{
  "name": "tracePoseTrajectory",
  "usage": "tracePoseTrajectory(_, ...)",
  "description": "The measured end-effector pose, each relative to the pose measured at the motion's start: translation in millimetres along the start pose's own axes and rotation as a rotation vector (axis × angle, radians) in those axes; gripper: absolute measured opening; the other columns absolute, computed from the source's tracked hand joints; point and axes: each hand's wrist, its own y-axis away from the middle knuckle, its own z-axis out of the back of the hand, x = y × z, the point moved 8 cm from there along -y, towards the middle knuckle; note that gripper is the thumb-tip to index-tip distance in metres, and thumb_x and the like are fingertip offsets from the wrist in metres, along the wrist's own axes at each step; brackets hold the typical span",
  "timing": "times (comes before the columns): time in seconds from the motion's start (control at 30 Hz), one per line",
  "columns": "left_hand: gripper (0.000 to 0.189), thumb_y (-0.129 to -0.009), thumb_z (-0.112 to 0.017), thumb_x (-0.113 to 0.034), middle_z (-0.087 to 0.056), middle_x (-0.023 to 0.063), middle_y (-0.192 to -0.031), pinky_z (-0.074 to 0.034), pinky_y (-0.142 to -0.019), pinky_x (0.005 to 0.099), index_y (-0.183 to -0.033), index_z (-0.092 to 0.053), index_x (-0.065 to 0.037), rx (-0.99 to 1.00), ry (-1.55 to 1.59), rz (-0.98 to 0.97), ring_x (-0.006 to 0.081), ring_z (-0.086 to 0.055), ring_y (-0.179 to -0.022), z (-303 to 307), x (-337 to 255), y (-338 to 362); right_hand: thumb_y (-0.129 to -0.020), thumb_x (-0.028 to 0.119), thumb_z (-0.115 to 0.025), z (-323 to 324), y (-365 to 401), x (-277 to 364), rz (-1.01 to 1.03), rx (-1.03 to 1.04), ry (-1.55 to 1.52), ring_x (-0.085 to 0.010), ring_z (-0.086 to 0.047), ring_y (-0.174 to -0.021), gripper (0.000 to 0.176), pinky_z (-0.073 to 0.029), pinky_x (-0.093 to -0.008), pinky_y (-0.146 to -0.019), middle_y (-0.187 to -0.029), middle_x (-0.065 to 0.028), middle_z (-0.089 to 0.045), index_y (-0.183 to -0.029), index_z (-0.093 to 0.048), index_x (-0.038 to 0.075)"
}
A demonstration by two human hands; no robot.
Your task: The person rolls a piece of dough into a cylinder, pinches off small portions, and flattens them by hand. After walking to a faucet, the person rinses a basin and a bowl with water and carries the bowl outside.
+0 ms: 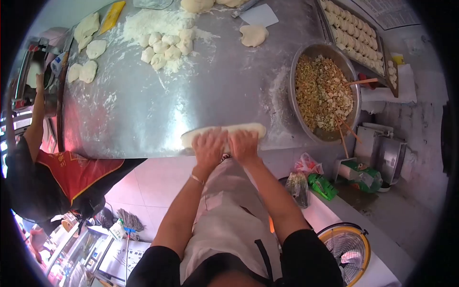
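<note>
1. We had our left hand [209, 144] and our right hand [243, 142] side by side on the roll [259, 129], palms down. Their fingers were laid forward over the dough, slightly spread rather than pinching it.
2. The roll lay lengthwise along the near edge of the tabletop [143, 105]. Its ends showed past the outer side of each hand, and both hands touched it.
3. We wore a band [196, 179] on our left wrist, black short sleeves and a pale apron [229, 229].
4. To the right of the roll, well apart from it, we had the bowl [292, 91] of chopped filling [325, 91], mixed orange, green and white. Sticks [362, 82] leaned over its rim at the right and at the bottom.
5. Beyond the bowl, we saw small shaped pieces in rows on the tray [396, 92].
6. Towards the far side we had a cluster of balls [170, 47] beside loose flour [138, 26]. A flat piece [254, 35] lay to their right, just below a white sheet [259, 15].
7. At the far left we had several lumps [88, 71], with a yellow item [112, 18] near the upper ones.
8. Another person [79, 172] in red and black was at the tabletop's left end, apart from our hands.
9. Below, to our right, we saw a fan [351, 258] with a yellow rim.
</note>
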Motion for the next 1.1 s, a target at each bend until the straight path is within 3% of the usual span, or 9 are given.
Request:
tracePoseTrajectory(0.17, 0.02, -0.09, -0.065, -0.025, -0.061, 0.0053, -0.115, -0.04, -0.094, 0.0468, -0.11, -0.07, -0.023, 0.025, 0.012, 0.176, 0.0283, -0.056, -0.108, -12, 44, -118, -0.092, 0.019, -0.061, -7, -123, -47, -0.104, -0.006, -0.031, -0.0301, -0.059, -0.091, 0.008, -0.039, -0.0452, -0.08, -0.092, -0.0074, -0.06, -0.095, -0.058, 0.011)
tracePoseTrajectory(0.37, 0.044, -0.086, -0.07, -0.027, -0.057, 0.0105, -0.131, -0.039, -0.103, 0.0509, -0.128, -0.061, -0.017, 0.117, 0.289, 0.0, 0.0322, -0.053, -0.12, -3, 35, -127, -0.088, 0.018, -0.068, 68, -58, -49, -0.022, -0.169, -0.206, -0.0437, -0.042, -0.137, 0.065, -0.031, -0.0543, -0.113, -0.147, -0.0234, -0.044, -0.144, -0.042, -0.002)
tracePoseTrajectory(0.47, 0.057, -0.086, -0.07, -0.028, -0.052, 0.0091, -0.143, -0.033, -0.112, 0.0525, -0.139, -0.053, -0.017, 0.211, 0.086, -0.309, 0.0325, -0.048, -0.131, -9, -3, -91, -0.086, 0.024, -0.071, 77, 74, -107, -0.436, 0.064, 0.129, -0.0453, -0.027, -0.147, 0.079, -0.02, -0.0561, -0.121, -0.157, -0.0265, -0.031, -0.15, -0.033, -0.005)
tracePoseTrajectory(0.63, 0.055, -0.096, -0.061, -0.038, -0.045, 0.0082, -0.153, -0.024, -0.12, 0.0547, -0.148, -0.048, -0.025, 0.35, -0.06, -0.125, 0.029, -0.04, -0.142, -40, 21, -157, -0.086, 0.036, -0.073, -12, 89, -79, -0.787, 0.092, -0.017, -0.0451, -0.014, -0.153, 0.098, -0.009, -0.0551, -0.124, -0.163, -0.0283, -0.019, -0.157, -0.02, -0.006)
tracePoseTrajectory(0.7, 0.051, -0.1, -0.054, -0.04, -0.044, 0.0093, -0.154, -0.023, -0.119, 0.0571, -0.148, -0.048, -0.025, 0.265, -0.114, -0.108, 0.0311, -0.038, -0.143, -48, 28, -174, -0.089, 0.035, -0.066, -33, 4, 1, -0.333, 0.061, -0.124, -0.046, -0.016, -0.152, 0.086, -0.014, -0.0545, -0.124, -0.163, -0.0288, -0.018, -0.155, -0.026, -0.003)
tracePoseTrajectory(0.87, 0.041, -0.104, -0.043, -0.041, -0.044, 0.0104, -0.155, -0.022, -0.117, 0.0622, -0.141, -0.057, -0.028, 0.364, -0.081, -0.087, 0.0349, -0.036, -0.144, -80, 83, -185, -0.089, 0.021, -0.062, -21, -64, -2, -0.29, 0.115, -0.38, -0.0385, -0.052, -0.123, 0.032, -0.039, -0.0545, -0.104, -0.124, -0.0184, -0.06, -0.119, -0.062, 0.01)
tracePoseTrajectory(0.93, 0.035, -0.102, -0.05, -0.031, -0.055, 0.0105, -0.146, -0.029, -0.113, 0.0598, -0.134, -0.063, -0.03, 0.332, 0.108, -0.217, 0.0313, -0.045, -0.139, -49, 51, -152, -0.087, 0.018, -0.062, 5, -50, -48, -0.37, -0.151, -0.306, -0.0346, -0.057, -0.109, 0.017, -0.041, -0.0542, -0.096, -0.105, -0.0134, -0.063, -0.102, -0.064, 0.011)
tracePoseTrajectory(1.0, 0.038, -0.094, -0.06, -0.02, -0.059, 0.0101, -0.142, -0.034, -0.111, 0.0552, -0.132, -0.064, -0.023, 0.238, 0.329, -0.172, 0.0308, -0.052, -0.131, -18, 27, -100, -0.088, 0.02, -0.062, 62, -69, -51, -0.248, -0.369, -0.185, -0.0342, -0.056, -0.112, 0.025, -0.04, -0.0533, -0.099, -0.111, -0.014, -0.062, -0.111, -0.064, 0.01)
tracePoseTrajectory(1.1, 0.052, -0.087, -0.061, -0.012, -0.054, 0.0102, -0.147, -0.035, -0.111, 0.0518, -0.14, -0.057, -0.014, 0.061, 0.47, 0.061, 0.0287, -0.054, -0.129, 15, 11, -42, -0.089, 0.024, -0.064, 34, -62, -24, -0.045, -0.192, -0.21, -0.0322, -0.055, -0.113, 0.033, -0.038, -0.0546, -0.099, -0.119, -0.0124, -0.06, -0.121, -0.063, 0.013)
